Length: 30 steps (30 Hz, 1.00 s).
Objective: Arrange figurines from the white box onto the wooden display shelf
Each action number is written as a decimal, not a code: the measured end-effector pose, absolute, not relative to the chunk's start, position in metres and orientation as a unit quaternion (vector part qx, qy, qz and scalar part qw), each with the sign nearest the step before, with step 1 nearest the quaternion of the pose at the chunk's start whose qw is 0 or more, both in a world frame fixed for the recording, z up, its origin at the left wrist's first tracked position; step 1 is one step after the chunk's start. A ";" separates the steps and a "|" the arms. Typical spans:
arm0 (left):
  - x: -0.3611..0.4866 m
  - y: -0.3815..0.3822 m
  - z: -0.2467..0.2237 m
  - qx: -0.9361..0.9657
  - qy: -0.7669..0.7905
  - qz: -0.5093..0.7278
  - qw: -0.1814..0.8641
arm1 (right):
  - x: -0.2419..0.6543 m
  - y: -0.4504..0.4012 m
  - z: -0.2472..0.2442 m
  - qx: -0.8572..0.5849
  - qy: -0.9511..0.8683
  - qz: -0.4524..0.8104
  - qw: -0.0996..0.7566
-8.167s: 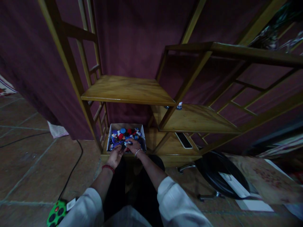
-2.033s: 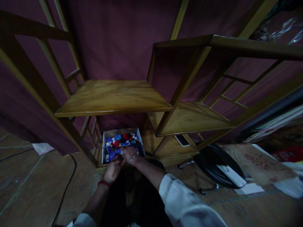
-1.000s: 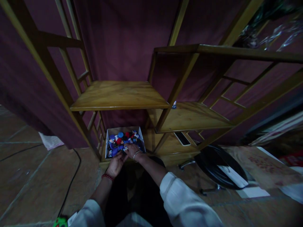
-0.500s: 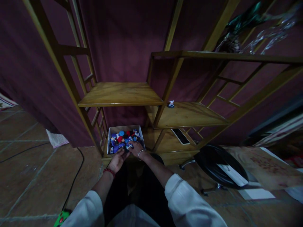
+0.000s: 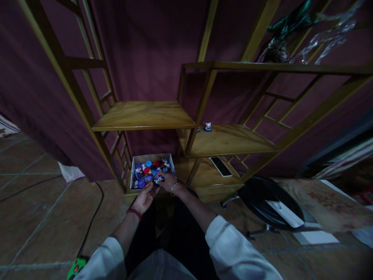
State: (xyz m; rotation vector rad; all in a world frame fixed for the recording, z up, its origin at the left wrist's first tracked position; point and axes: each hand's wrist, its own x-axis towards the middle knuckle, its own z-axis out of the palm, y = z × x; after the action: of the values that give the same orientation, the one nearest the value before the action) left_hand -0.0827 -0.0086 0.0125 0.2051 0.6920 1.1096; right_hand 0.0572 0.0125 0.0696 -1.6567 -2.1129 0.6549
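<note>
Going left to right, since that's the easy way to read this shot. Down at the bottom left, by about 7 o'clock from your hands, there's a green gadget (image 5: 76, 267) on the tile, with a black cable (image 5: 96, 210) running up the floor past it.

Your left hand (image 5: 145, 198), the one with the red bead bracelet (image 5: 134, 214), is palm up and open, fingers (image 5: 151, 188) loosely spread, tips just at the box's front edge. It isn't holding anything I can see.

The box (image 5: 151, 156) is a shallow white one on the bottom shelf, at about 12 o'clock from that hand, full of blue, red and white discs (image 5: 148, 173).

Your right hand (image 5: 168, 182), with the silver bangle (image 5: 174, 189), is the nearer one. Its fingers (image 5: 162, 179) curl down onto a small dark piece (image 5: 159, 179) at about 10 o'clock from the hand, right at the pile's front edge. Can't tell if they're gripping it or just touching it, and it's too small to call a long axis.

Further right, a figurine (image 5: 208, 126) stands on the middle shelf (image 5: 233, 142), a phone (image 5: 220, 166) lies below it, and a round black seat (image 5: 262, 202) sits at about 3 o'clock.
</note>
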 end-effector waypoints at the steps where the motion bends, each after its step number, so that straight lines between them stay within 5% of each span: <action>1: -0.083 -0.010 0.009 0.090 0.315 0.517 0.791 | 0.056 0.012 0.069 -0.587 -0.754 0.233 0.180; 30: -0.097 -0.011 -0.010 0.091 0.256 0.509 0.816 | 0.026 0.022 0.070 -0.529 -0.839 0.125 -0.017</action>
State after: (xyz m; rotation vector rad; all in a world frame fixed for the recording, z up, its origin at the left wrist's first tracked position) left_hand -0.0973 -0.0110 -0.0105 0.1944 0.5465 1.0863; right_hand 0.0261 0.0223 0.0702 -1.6815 -2.6654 0.3955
